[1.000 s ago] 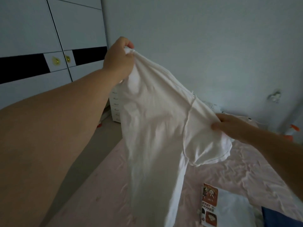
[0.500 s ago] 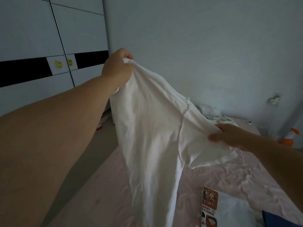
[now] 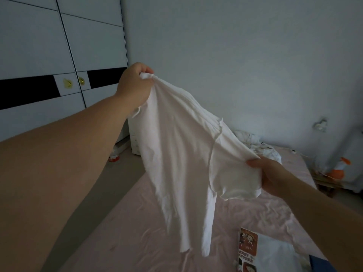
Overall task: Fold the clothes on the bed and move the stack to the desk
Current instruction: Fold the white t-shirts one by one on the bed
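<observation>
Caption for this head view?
Both hands, left and right, hold a white shirt above the bed.

The white t-shirt (image 3: 182, 154) hung in the air over the pink bed (image 3: 137, 222), stretched out and wrinkly, one short sleeve flared to the right and the hem dangling just above the sheet. A folded white tee with an orange cartoon print (image 3: 263, 252) lay flat near the bed's lower right.
</observation>
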